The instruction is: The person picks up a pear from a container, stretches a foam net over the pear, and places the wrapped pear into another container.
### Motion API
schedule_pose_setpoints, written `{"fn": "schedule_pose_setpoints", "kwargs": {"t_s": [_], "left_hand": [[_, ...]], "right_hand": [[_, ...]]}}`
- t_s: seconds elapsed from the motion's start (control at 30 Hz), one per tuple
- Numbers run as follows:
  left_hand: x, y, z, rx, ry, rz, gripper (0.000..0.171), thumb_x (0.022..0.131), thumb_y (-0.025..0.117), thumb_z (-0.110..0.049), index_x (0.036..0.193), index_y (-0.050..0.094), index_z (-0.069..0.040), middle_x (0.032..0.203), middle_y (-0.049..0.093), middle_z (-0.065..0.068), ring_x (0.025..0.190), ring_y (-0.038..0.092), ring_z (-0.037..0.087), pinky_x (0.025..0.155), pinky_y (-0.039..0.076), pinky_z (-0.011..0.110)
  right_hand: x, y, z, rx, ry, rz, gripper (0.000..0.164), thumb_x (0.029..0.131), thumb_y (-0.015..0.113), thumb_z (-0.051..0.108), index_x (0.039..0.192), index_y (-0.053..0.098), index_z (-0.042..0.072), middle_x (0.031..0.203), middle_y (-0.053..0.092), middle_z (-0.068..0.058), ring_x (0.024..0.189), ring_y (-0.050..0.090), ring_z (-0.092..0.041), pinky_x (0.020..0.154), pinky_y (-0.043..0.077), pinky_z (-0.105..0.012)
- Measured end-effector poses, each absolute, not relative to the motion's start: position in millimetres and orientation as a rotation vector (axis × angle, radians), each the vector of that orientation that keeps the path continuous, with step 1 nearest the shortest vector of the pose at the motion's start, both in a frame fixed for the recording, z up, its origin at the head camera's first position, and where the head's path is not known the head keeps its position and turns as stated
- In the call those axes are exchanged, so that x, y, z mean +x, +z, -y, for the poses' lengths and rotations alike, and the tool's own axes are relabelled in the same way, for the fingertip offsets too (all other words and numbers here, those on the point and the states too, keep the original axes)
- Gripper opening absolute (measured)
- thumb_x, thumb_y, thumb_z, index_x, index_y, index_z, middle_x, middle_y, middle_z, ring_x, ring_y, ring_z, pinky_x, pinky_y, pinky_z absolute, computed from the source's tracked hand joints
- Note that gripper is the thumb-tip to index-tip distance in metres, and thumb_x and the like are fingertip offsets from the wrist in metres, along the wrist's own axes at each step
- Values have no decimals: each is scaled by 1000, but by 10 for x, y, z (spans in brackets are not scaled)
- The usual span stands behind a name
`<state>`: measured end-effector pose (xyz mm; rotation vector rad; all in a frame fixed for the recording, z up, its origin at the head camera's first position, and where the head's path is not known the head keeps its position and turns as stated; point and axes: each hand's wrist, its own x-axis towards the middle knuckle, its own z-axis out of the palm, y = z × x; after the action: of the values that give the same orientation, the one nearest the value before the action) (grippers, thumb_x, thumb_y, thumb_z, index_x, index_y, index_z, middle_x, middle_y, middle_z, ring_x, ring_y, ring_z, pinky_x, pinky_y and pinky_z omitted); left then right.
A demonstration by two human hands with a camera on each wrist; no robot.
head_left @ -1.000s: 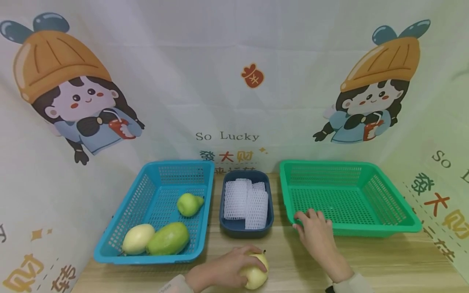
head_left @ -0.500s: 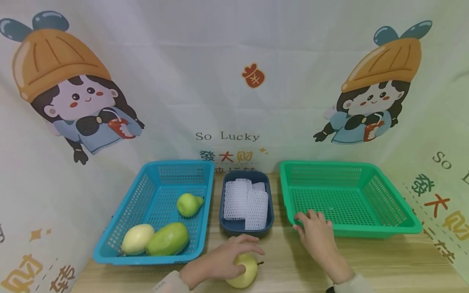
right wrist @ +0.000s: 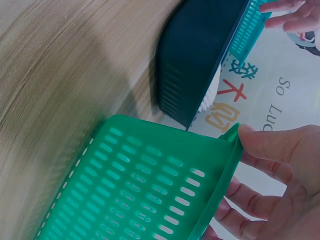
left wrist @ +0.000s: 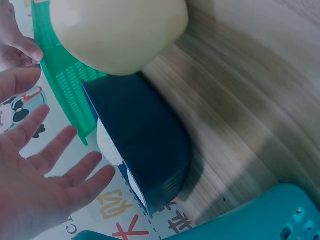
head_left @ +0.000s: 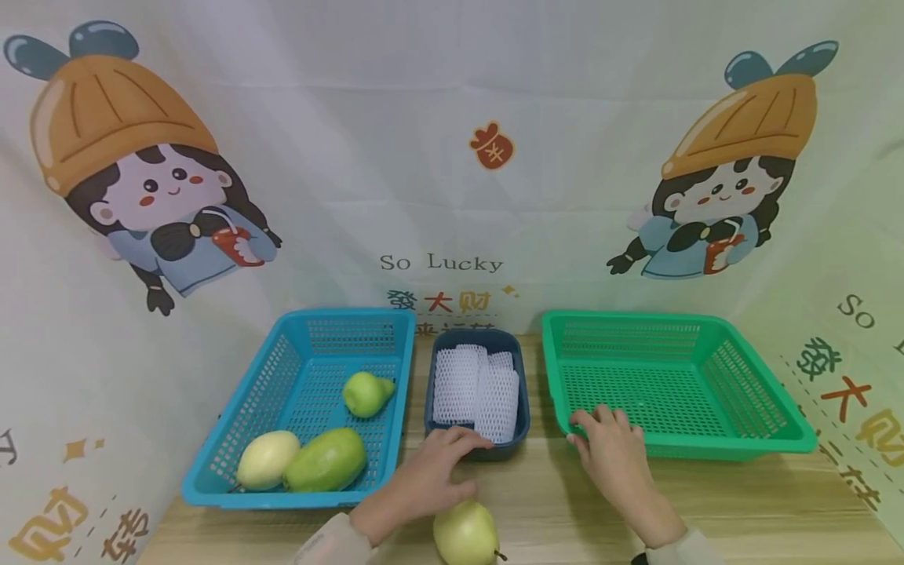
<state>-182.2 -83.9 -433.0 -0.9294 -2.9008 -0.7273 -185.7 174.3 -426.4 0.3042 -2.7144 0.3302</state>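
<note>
My left hand (head_left: 432, 475) hovers with spread fingers between the pale yellow pear (head_left: 466, 535) and the navy box (head_left: 432, 392). It holds nothing. In the left wrist view, the fingers lie apart from both the pear (left wrist: 120, 35) and the box. The pear lies on the wooden table, its stem pointing right. White foam net sleeves (head_left: 455, 388) lie in the box. My right hand (head_left: 616, 451) holds the near left corner of the green basket (head_left: 706, 443); in the right wrist view, the thumb presses the rim (right wrist: 220, 185) from outside, fingers over the other side.
A blue basket (head_left: 297, 500) at left holds a green pear (head_left: 365, 395), a pale yellow fruit (head_left: 268, 461) and a large green mango-like fruit (head_left: 325, 461). A printed cloth (head_left: 339, 157) rises behind the table (head_left: 551, 518).
My left hand has let go of the yellow pear and moved forward towards the navy box. The pear has turned, its stem now lower right. My right hand stays on the green basket's rim.
</note>
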Motion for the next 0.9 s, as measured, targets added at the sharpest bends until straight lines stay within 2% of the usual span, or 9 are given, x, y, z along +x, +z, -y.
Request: {"fn": "schedule_pose_setpoints", "kwargs": {"t_s": [0.13,0.27,0.43,0.67,0.9], "left_hand": [[-1876,-4345,820,-846,-611,2877,44,81,66,-26,124,56,-20,120,58,3,107,52,25,88,47,45],[-1926,-4351,793,-778,-557,2861,40,82,67,-21,120,58,-16,115,61,6,103,54,27,87,48,45],[-1993,-4383,767,-712,-492,2821,31,79,69,-15,110,64,-13,103,64,6,91,56,23,77,50,37],[-2073,-4507,754,-684,-307,2776,24,77,73,-17,100,68,-17,91,63,2,80,54,19,65,48,30],[-2124,-4559,748,-689,-257,2737,12,77,73,-19,88,69,-20,81,61,-1,72,52,16,57,42,25]], "right_hand": [[-1851,-4261,-1747,309,328,2711,20,76,74,21,93,67,14,82,59,-7,77,53,-26,57,37,-33],[-1850,-4257,-1751,317,323,2692,20,75,75,20,92,67,14,81,60,-7,76,53,-25,56,37,-33],[-1853,-4254,-1754,328,315,2679,20,75,75,20,92,67,13,81,60,-8,75,53,-25,55,39,-34],[-1850,-4244,-1756,343,298,2689,21,74,76,19,92,67,12,81,60,-8,73,53,-24,55,40,-33],[-1870,-4202,-1740,307,320,2764,22,76,75,20,94,66,11,86,62,-9,79,55,-28,59,43,-37]]}}
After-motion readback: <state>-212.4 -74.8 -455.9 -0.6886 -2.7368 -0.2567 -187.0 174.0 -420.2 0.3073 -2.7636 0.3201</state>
